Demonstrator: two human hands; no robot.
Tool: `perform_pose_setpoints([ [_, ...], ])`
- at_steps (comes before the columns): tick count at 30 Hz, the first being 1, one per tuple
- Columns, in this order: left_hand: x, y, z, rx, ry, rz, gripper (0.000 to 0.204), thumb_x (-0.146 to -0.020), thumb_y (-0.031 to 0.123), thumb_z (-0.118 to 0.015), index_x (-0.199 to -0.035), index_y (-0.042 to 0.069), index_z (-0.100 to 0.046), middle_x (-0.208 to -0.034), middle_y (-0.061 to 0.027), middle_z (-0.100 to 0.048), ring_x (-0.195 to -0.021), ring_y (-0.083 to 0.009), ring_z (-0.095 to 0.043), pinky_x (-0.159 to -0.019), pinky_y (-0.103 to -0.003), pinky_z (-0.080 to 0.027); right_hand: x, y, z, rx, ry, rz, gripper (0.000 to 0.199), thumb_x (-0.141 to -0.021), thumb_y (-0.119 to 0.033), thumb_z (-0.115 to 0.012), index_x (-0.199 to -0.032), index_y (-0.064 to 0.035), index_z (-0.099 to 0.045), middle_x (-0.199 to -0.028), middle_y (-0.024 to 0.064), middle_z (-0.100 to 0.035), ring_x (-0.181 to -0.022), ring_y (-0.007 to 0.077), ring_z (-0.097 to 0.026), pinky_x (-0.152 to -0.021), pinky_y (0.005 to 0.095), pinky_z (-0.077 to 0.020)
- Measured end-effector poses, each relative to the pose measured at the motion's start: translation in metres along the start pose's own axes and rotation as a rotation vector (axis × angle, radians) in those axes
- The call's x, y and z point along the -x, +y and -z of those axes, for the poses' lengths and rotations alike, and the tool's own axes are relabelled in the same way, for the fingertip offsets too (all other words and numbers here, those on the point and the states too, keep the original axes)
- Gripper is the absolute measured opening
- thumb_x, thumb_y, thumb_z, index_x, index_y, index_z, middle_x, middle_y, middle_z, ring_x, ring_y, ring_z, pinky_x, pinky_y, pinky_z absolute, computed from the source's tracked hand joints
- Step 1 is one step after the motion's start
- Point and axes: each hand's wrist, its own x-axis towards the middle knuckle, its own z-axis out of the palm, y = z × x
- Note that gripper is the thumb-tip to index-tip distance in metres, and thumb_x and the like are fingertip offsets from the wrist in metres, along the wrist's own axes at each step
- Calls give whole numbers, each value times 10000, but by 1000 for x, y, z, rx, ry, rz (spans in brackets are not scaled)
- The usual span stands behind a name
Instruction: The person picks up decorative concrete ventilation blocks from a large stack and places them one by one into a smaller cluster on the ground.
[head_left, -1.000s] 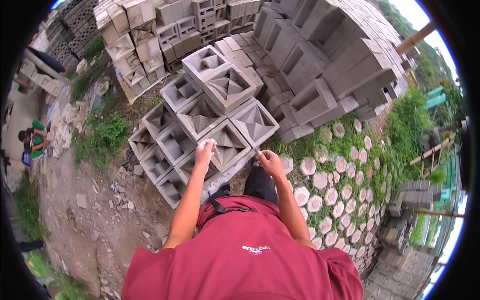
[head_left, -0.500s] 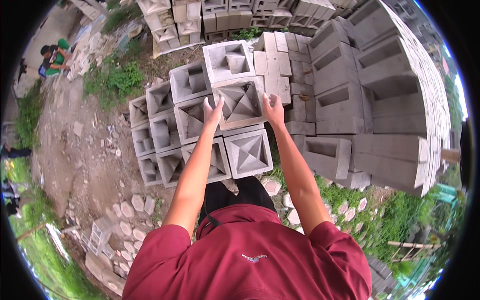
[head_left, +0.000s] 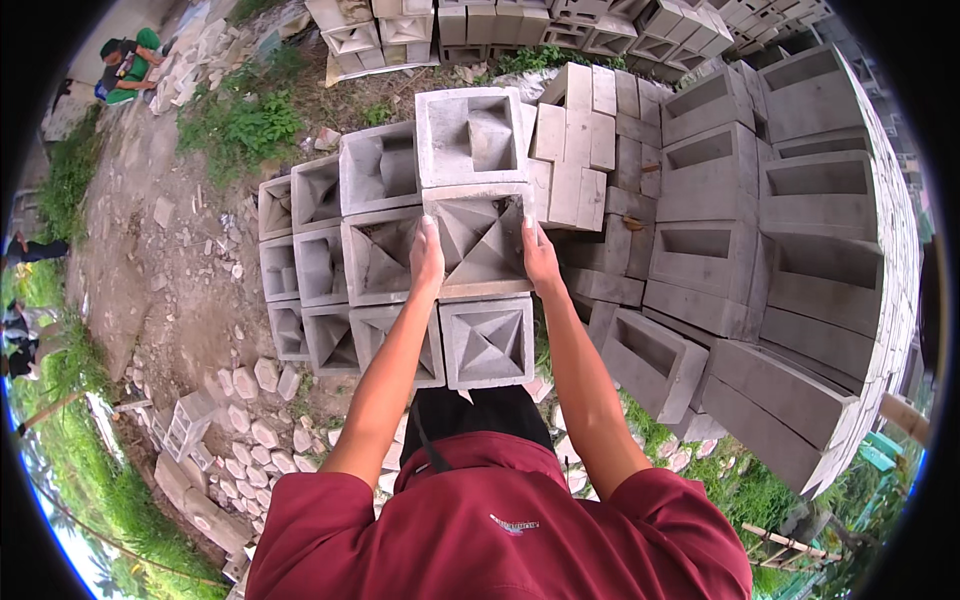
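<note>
Between my hands sits a square grey concrete block point(head_left: 478, 222) with a pyramid-like relief sunk in its face. My left hand point(head_left: 427, 262) presses on its left side and my right hand point(head_left: 540, 258) on its right, the fingers pointing away from me. Beyond it stands a lighter concrete block point(head_left: 470, 135) with an open recess. On the near side is another block point(head_left: 487, 343) with a four-sided raised pattern. More hollow blocks, such as the dusty one point(head_left: 380, 255) at my left hand, stand in rows to the left.
Tall stacks of hollow blocks point(head_left: 705, 200) rise on the right, with narrow blocks point(head_left: 575, 140) piled beside them. Further block stacks point(head_left: 400, 35) line the far side. Hexagonal pavers point(head_left: 265, 433) lie on the dirt at left. A person point(head_left: 125, 70) crouches at the far left.
Both hands have closed in from beside the block onto its left and right sides. My view has turned slightly; the blocks appear to stand where they were.
</note>
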Motion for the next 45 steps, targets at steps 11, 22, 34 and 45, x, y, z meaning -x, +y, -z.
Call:
perform_pose_setpoints([
  [11,-22,-53,14,471,-281,102,923,-857,707,-172,-1420,-24,-132,-1498,-118,-128,-1381,-217,-100,-1110,-319,-66,-8,11,10,-383,-142,-221,850,-862,-658,-344,-1380,14,-304,-1377,147,-381,-1256,251,-369,-1041,344,-287],
  [22,61,-46,46,527,-213,137,981,-819,752,-107,-1425,-20,-106,-1499,-130,-111,-1385,-220,-86,-1113,-325,-54,76,-10,15,-345,-309,-49,708,-927,-553,-318,-1392,-19,-296,-1388,110,-364,-1256,225,-365,-1048,339,-268],
  [34,197,-49,171,818,15,302,823,-845,679,-350,-1349,28,-376,-1333,-118,-442,-1217,-241,-428,-1026,-367,-321,199,28,-37,-278,-375,13,568,-917,-353,-476,-1345,7,-377,-1301,81,-469,-1206,174,-419,-1028,297,-285],
  [45,318,-137,342,1248,489,84,541,-921,455,-432,-1221,11,-505,-1157,-90,-582,-1034,-209,-555,-920,-348,-422,322,-7,-213,-350,-868,-3,661,-961,-471,-285,-1370,48,-286,-1392,151,-367,-1270,246,-370,-1059,347,-278],
])
